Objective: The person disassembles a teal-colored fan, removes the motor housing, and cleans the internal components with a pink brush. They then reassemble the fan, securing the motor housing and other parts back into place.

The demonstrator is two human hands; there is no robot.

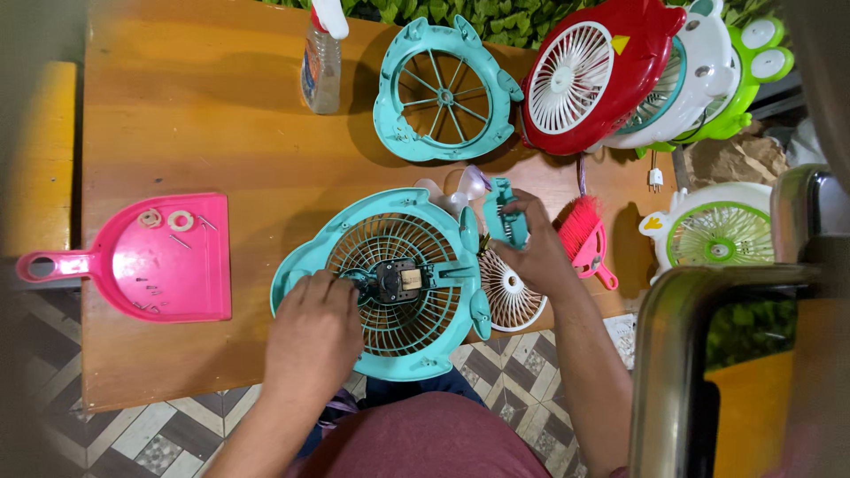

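Left hand (312, 332): lies on the teal fan shell (390, 285), fingers (332, 288) curled together and pressed at the left side of the motor (397, 281); whether they pinch anything there I cannot tell.
Right hand (536, 252): fingers wrapped round a small teal part (505, 215), held just above the shell's right rim.
Fan shell: flat on the bench (221, 133) at its near edge, grille up, under the left fingers and just left of the right fingers.
Motor: dark, with a yellowish block, in the middle of the grille, touching the left fingertips.
White grille (512, 296): round, just below the right hand, partly under the shell's edge.
Pink brush (586, 235): just right of the right fingers.
Dustpan (155, 257): pink, well left of the left fingers, with two white rings (166, 219) and small screws (150, 296) in it.
Second shell (445, 91): teal, open spokes, beyond both hands.
Spray bottle (321, 57): stands far beyond the left fingers.
Fan stack (611, 75): red, white and green fans, beyond the right fingers, to the right.
Green fan (713, 235): white and green, well right of the right hand.
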